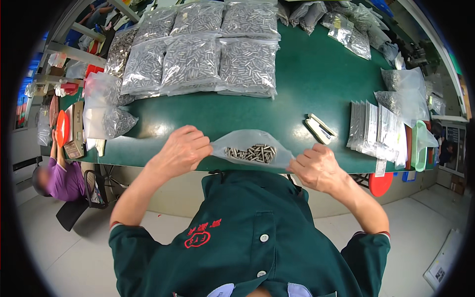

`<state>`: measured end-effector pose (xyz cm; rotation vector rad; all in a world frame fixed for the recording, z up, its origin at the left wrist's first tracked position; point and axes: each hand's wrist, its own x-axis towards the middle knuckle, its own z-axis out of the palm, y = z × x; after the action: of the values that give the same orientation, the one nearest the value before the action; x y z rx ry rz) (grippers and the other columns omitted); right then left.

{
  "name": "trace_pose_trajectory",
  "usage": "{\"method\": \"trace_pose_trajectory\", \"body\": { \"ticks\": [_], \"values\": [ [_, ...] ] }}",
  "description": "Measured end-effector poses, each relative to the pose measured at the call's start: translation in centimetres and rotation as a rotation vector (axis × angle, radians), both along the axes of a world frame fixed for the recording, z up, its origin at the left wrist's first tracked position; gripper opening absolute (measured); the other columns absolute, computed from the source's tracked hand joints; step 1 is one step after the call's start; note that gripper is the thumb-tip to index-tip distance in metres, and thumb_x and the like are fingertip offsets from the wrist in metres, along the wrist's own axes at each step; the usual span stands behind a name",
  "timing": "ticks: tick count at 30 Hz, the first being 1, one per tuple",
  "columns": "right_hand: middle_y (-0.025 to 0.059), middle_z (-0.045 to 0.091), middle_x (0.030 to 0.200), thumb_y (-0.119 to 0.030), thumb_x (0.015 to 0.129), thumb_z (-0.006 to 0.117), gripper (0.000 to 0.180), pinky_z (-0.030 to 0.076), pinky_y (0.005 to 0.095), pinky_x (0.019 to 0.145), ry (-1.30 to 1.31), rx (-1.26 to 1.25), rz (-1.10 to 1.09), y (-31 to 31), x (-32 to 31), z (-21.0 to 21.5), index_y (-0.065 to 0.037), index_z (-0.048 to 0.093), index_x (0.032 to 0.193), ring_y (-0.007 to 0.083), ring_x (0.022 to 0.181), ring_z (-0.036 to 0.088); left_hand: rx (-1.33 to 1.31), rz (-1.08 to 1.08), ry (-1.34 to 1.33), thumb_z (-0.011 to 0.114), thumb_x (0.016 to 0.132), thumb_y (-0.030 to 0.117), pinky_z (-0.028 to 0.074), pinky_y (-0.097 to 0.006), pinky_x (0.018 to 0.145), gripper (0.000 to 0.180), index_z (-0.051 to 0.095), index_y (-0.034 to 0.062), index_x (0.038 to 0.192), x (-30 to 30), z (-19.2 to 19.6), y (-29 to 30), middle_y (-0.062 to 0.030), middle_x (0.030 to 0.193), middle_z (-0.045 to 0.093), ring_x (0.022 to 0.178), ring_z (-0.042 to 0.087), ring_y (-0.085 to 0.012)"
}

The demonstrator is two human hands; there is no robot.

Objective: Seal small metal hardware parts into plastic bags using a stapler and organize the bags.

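Between my hands a clear plastic bag (242, 136) is stretched sideways, its mouth parted. Small metal pins (257, 153) lie inside it in a loose heap. My left hand (184, 151) is closed on the bag's left corner. The right corner is pinched in my right hand (319, 167), fingers curled. The bag is at the near edge of the green table (237, 113), in front of my body. A cream stapler (319, 128) lies just beyond my right hand.
Several large bags of metal pins (191, 64) cover the table's far left. Smaller filled bags (118, 123) stand nearer at left. At right are a stack of printed sheets (377, 129) and a green tray (419, 146). A person in purple (69, 178) sits at far left.
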<state>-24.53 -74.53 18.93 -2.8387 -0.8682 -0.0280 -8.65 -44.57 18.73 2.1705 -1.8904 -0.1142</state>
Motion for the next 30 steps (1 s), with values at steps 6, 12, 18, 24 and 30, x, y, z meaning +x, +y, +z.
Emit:
{"method": "trace_pose_trajectory", "body": {
  "ticks": [6,12,18,24,30],
  "values": [
    [0.0020,0.048,0.063,-0.016,0.070,0.065,0.014,0.039,0.0319,0.056,0.164,0.090,0.016,-0.7,1.8,-1.2,-0.011,0.053,0.066,0.0170,0.063,0.054,-0.063,0.189,0.167,0.068,0.061,0.007,0.044,-0.033,0.065,0.021,0.058,0.0086,0.079,-1.7,-1.3,0.2,-0.0037,0.069,0.049,0.066,0.053,-0.0213],
    [0.0018,0.047,0.065,-0.013,0.065,0.060,0.010,0.040,0.0316,0.056,0.169,-0.068,0.168,-0.8,3.1,-0.7,-0.011,0.052,0.071,0.0176,0.064,0.054,0.037,0.112,0.175,0.068,0.062,0.010,0.044,-0.034,0.065,0.021,0.056,0.0078,0.080,-1.7,-1.1,0.3,-0.0041,0.072,0.049,0.067,0.053,-0.0229],
    [0.0002,0.043,0.058,-0.016,0.060,0.058,0.012,0.037,0.0281,0.052,-0.023,-0.093,0.418,-0.8,1.6,0.5,-0.011,0.047,0.059,0.0135,0.056,0.048,0.108,-0.114,-0.001,0.064,0.063,0.011,0.045,-0.032,0.072,0.014,0.051,0.0073,0.068,-2.0,0.1,1.7,-0.0036,0.070,0.044,0.070,0.051,-0.0190],
    [0.0022,0.044,0.070,-0.015,0.062,0.062,0.014,0.036,0.0292,0.054,0.071,0.131,0.153,0.1,2.1,0.4,-0.009,0.050,0.062,0.0166,0.065,0.048,-0.038,0.147,0.021,0.063,0.062,0.006,0.046,-0.033,0.083,0.014,0.055,0.0077,0.074,-2.7,-1.2,2.7,-0.0040,0.077,0.051,0.079,0.055,-0.0187],
    [0.0055,0.057,0.107,-0.009,0.065,0.068,0.016,0.045,0.0318,0.064,0.158,0.280,-0.001,0.2,0.8,-1.5,-0.008,0.057,0.076,0.0210,0.088,0.056,-0.414,0.420,0.412,0.067,0.069,0.003,0.044,-0.041,0.093,0.031,0.056,0.0067,0.098,-6.2,-6.0,1.5,-0.0074,0.102,0.061,0.095,0.059,-0.0252]
  ]
}}
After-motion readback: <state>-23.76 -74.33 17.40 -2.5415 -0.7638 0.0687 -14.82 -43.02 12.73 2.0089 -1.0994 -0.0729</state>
